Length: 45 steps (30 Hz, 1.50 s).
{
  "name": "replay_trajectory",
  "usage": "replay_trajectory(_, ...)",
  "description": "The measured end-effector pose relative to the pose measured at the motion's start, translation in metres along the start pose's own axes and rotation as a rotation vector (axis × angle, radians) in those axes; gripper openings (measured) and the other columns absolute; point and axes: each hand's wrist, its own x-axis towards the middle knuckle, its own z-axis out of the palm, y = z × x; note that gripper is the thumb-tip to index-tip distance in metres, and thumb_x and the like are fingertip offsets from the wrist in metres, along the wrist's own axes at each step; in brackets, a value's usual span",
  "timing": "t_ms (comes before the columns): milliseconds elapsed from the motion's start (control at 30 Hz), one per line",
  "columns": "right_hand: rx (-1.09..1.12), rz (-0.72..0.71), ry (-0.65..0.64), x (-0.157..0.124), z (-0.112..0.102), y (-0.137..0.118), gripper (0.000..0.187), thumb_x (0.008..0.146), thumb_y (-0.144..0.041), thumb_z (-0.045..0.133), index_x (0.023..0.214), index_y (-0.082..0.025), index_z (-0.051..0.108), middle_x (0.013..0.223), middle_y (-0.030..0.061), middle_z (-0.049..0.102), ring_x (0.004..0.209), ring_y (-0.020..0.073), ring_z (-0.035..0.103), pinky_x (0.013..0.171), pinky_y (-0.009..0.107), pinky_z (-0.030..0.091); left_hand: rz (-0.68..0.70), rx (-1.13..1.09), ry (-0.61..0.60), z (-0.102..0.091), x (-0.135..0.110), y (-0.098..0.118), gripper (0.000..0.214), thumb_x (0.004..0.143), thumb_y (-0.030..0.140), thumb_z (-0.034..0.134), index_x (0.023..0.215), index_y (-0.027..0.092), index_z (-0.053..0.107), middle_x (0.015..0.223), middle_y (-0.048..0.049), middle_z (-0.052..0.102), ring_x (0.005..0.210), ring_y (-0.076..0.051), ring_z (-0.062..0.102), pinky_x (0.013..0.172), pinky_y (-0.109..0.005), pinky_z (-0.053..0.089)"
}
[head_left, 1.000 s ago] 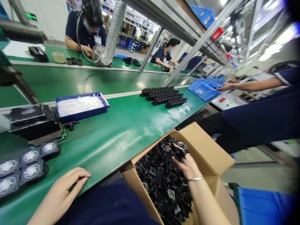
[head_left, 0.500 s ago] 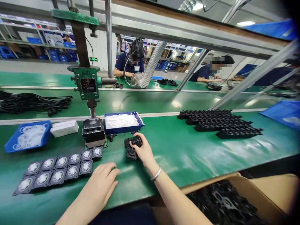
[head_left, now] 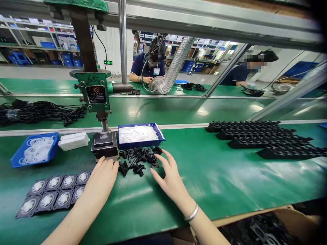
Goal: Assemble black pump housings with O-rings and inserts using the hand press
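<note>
Several small black plastic parts with stems and square flanges (head_left: 140,158) lie in a loose pile on the green mat. My right hand (head_left: 170,175) is open at the pile's right side, thumb and fingers apart, fingertips beside or touching the nearest parts. My left hand (head_left: 103,178) is stretched out with its fingers side by side, in front of the black block (head_left: 104,144) under the green press (head_left: 94,90). Nothing shows in it. Below my left wrist, rows of square black parts with white fan-shaped centres (head_left: 47,200) are partly covered by the forearm.
Behind the pile stands a blue tray of thin white strips (head_left: 163,136). Left are a blue tray of clear rings (head_left: 15,158), a white stack (head_left: 74,141) and black cables (head_left: 38,114). Long rows of black parts (head_left: 255,134) lie right. Co-workers (head_left: 148,69) sit opposite.
The black parts from my right hand now lie spread in a pile, and that hand has opened. My left hand has moved up towards the press block. The view has shifted.
</note>
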Motion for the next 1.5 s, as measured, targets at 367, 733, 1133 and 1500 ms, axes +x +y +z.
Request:
replay_trajectory(367, -0.171, -0.459, -0.283, 0.040, 0.042, -0.052, 0.042, 0.088, -0.032, 0.071, 0.124, -0.017, 0.057, 0.120, 0.0148, 0.062, 0.126, 0.0325, 0.047, 0.105, 0.053, 0.033, 0.023, 0.000, 0.007, -0.003, 0.013, 0.007, 0.024, 0.084, 0.004, 0.054, 0.105, 0.012, 0.062, 0.092, -0.0097, 0.068, 0.091, -0.027, 0.068, 0.099, -0.050, 0.048)
replay_trajectory(733, -0.062, -0.389, -0.153, 0.054, 0.044, -0.029, 0.007, 0.095, -0.019, 0.059, 0.092, -0.021, 0.065, 0.115, 0.0078, 0.063, 0.125, 0.0268, 0.048, 0.103, 0.049, 0.033, 0.096, -0.138, 0.025, -0.002, -0.014, 0.040, 0.046, 0.077, 0.013, 0.075, 0.121, 0.014, 0.060, 0.094, -0.0089, 0.070, 0.083, -0.028, 0.068, 0.078, -0.043, 0.057)
replay_trajectory(1133, 0.327, 0.091, -0.230, -0.022, -0.011, -0.042, 0.015, 0.096, -0.025, 0.056, 0.083, -0.022, 0.063, 0.095, 0.0060, 0.055, 0.093, 0.0221, 0.056, 0.083, 0.038, 0.048, -0.080, -0.911, 0.224, 0.035, -0.069, 0.058, 0.049, 0.091, 0.030, 0.064, 0.136, 0.026, 0.046, 0.131, -0.0104, 0.063, 0.122, -0.026, 0.062, 0.102, -0.042, 0.055)
replay_trajectory(1500, 0.305, 0.141, -0.336, -0.057, -0.019, -0.030, 0.022, 0.092, -0.027, 0.063, 0.111, -0.024, 0.054, 0.122, 0.0101, 0.051, 0.118, 0.0250, 0.051, 0.099, 0.041, 0.047, -0.189, -1.164, 0.197, 0.046, -0.073, 0.061, 0.052, 0.088, 0.039, 0.069, 0.134, 0.029, 0.048, 0.123, -0.0062, 0.069, 0.111, -0.023, 0.068, 0.098, -0.041, 0.057)
